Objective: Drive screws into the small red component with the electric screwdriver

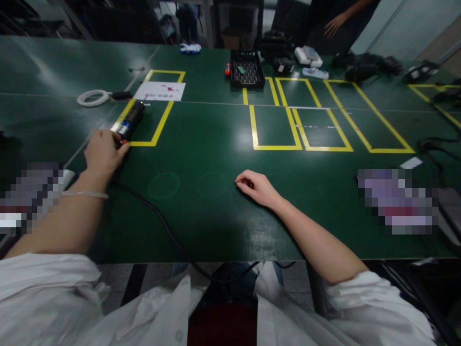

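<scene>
My left hand [104, 151] is closed round the rear end of a black electric screwdriver [132, 117], which lies along the left yellow tape outline with its thin tip pointing away from me. A blue and silver band and a small red part show near my fingers. The black cord [158, 214] runs from beneath this hand across the green table [201, 221] and over its front edge. My right hand [257, 187] rests on the table near the middle, fingers curled and thumb against the index finger. Whatever it may hold is hidden.
A printed white sheet [160, 91] lies beyond the screwdriver, with a coiled white cable [93, 98] to its left. Far back stands a black tray [248, 69] beside a red object [227, 69]. Blurred-out screens flank me. Another person's hand [335, 25] shows behind the table.
</scene>
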Action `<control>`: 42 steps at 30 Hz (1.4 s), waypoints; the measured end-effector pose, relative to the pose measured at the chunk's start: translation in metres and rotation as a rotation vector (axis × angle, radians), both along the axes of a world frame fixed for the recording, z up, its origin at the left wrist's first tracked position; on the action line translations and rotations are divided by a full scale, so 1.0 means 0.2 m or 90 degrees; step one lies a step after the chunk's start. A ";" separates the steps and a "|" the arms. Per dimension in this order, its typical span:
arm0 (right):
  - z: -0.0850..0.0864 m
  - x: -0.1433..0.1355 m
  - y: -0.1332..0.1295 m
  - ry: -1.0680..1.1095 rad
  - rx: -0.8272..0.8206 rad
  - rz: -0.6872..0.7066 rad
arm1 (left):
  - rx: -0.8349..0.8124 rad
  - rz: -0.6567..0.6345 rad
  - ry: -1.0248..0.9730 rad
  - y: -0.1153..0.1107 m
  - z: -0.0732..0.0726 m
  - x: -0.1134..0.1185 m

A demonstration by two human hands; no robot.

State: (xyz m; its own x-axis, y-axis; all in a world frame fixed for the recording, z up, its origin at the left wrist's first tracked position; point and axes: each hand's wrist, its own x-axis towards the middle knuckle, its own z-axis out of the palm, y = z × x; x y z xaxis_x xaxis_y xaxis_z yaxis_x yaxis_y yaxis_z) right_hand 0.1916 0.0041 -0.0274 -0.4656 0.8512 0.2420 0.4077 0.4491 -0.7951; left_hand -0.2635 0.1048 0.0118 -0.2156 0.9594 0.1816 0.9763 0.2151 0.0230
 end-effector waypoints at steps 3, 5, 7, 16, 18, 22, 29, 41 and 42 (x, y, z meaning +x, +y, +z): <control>-0.01 0.00 0.00 0.000 0.007 0.002 | -0.017 0.009 -0.004 0.00 0.01 0.03; -0.01 0.00 0.00 -0.001 0.014 0.004 | -0.037 0.036 0.003 0.03 0.02 0.02; -0.01 0.00 0.00 -0.003 0.017 0.006 | -0.056 0.068 0.013 0.06 0.02 0.01; 0.00 0.01 0.00 -0.008 0.012 0.009 | 0.104 0.070 -0.029 0.03 0.02 0.17; 0.00 0.01 0.01 -0.008 0.009 0.010 | 0.113 0.002 -0.120 0.01 0.03 0.30; 0.01 0.01 0.01 0.006 -0.005 0.007 | 0.012 -0.236 -0.395 -0.08 0.02 0.67; 0.00 -0.01 0.01 0.150 -0.141 0.044 | -0.295 -0.525 -0.695 -0.37 -0.01 1.17; 0.00 -0.04 -0.01 0.137 -0.111 0.028 | -0.224 -0.581 -0.689 -0.42 -0.11 1.17; 0.00 -0.04 -0.01 0.128 -0.102 0.016 | -0.207 -0.590 -0.683 -0.41 -0.11 1.16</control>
